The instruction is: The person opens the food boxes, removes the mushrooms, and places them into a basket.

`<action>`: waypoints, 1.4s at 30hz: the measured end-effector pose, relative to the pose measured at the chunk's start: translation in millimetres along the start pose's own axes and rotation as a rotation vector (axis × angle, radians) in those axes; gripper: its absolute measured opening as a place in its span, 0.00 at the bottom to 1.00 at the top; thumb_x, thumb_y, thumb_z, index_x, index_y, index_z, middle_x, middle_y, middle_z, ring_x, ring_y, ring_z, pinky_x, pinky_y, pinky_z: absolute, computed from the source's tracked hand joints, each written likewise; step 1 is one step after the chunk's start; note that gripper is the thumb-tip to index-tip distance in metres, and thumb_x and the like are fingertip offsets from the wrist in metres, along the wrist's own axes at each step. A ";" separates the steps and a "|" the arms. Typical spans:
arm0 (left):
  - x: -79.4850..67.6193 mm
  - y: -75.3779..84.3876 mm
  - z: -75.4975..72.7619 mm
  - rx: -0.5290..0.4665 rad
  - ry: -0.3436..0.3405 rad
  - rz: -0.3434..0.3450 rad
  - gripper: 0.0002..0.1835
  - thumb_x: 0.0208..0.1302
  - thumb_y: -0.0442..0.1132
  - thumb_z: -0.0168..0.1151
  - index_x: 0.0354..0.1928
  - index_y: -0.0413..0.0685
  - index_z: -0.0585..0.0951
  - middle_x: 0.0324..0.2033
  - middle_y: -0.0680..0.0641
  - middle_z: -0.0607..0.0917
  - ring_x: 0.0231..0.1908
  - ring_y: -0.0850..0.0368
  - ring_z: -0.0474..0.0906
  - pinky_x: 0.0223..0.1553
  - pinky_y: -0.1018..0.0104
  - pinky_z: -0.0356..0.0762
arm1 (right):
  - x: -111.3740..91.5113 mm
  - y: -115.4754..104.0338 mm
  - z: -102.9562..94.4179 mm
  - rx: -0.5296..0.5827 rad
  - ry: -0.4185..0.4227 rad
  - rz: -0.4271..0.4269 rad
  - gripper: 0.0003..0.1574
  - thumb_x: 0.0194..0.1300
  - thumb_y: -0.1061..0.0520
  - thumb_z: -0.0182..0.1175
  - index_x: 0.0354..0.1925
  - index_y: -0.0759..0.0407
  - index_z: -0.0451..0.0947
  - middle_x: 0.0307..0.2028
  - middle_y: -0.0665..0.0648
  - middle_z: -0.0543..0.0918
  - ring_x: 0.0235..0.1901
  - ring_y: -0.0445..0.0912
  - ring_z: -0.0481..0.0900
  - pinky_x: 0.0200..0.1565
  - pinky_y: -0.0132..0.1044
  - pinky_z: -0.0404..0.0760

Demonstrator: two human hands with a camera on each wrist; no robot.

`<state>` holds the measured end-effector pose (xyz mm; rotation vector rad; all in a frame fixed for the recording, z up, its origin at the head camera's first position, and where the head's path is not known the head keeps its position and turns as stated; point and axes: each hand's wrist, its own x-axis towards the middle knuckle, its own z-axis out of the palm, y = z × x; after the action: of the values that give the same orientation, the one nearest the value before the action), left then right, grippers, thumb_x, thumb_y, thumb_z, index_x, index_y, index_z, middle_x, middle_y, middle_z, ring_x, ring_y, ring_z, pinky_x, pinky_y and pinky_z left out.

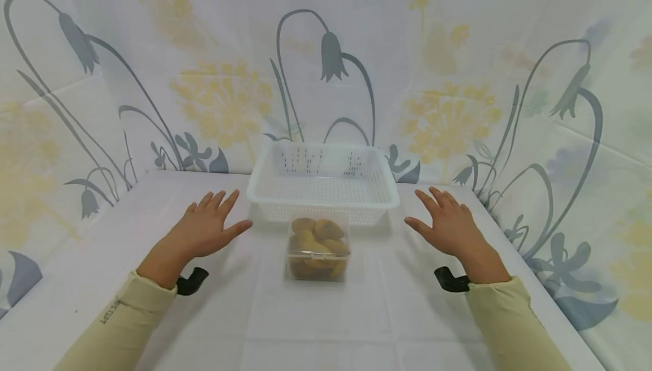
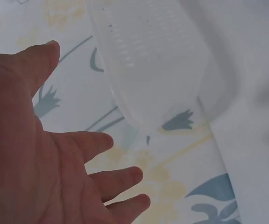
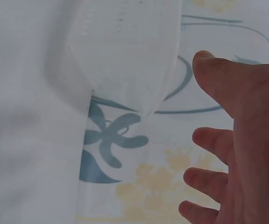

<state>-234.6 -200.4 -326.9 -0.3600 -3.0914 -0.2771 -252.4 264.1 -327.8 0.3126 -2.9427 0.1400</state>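
Note:
Both hands hover with fingers spread, holding nothing. My left hand [image 1: 206,229] is left of a clear plastic box [image 1: 318,272] and near the left front corner of a white perforated basket [image 1: 323,207]. On the other side, my right hand [image 1: 448,227] is just beyond the basket's right front corner. Several yellow-brown rounded pieces [image 1: 316,241], like small potatoes or fruits, fill the box, which stands in front of the basket. Each wrist view shows one end of the basket beyond the fingers; the box is in neither.
A white cloth covers the table [image 1: 285,326]. Behind it and along both sides hangs a flower-printed curtain [image 1: 326,105], close behind the basket. A black wrist-mounted piece [image 1: 192,281] sits at the left cuff, another black piece [image 1: 450,280] at the right.

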 end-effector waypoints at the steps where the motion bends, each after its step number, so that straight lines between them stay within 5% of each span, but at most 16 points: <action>1: -0.3 1.3 -0.1 -0.001 -0.004 0.004 0.49 0.56 0.75 0.32 0.70 0.47 0.47 0.67 0.32 0.51 0.67 0.32 0.43 0.61 0.33 0.41 | 0.2 -1.5 -0.7 0.001 0.003 -0.006 0.49 0.59 0.25 0.42 0.68 0.51 0.51 0.68 0.66 0.53 0.66 0.65 0.50 0.56 0.70 0.51; 19: 2.4 25.7 4.2 -0.106 0.011 0.134 0.46 0.55 0.75 0.37 0.68 0.53 0.56 0.63 0.40 0.66 0.64 0.41 0.60 0.61 0.43 0.59 | 8.5 -36.3 -6.5 0.079 0.029 -0.121 0.40 0.63 0.33 0.45 0.67 0.49 0.56 0.68 0.63 0.54 0.66 0.62 0.52 0.58 0.66 0.54; 42: 11.9 34.2 23.6 -0.259 -0.071 0.158 0.45 0.53 0.76 0.36 0.69 0.60 0.54 0.65 0.46 0.64 0.65 0.46 0.60 0.62 0.46 0.58 | 21.6 -78.7 -5.3 0.172 0.009 -0.212 0.38 0.64 0.34 0.46 0.66 0.46 0.57 0.68 0.60 0.55 0.66 0.60 0.54 0.62 0.61 0.55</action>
<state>-238.3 -160.7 -343.7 -0.6287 -3.0753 -0.6756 -255.2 183.7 -312.7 0.6433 -2.8701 0.3640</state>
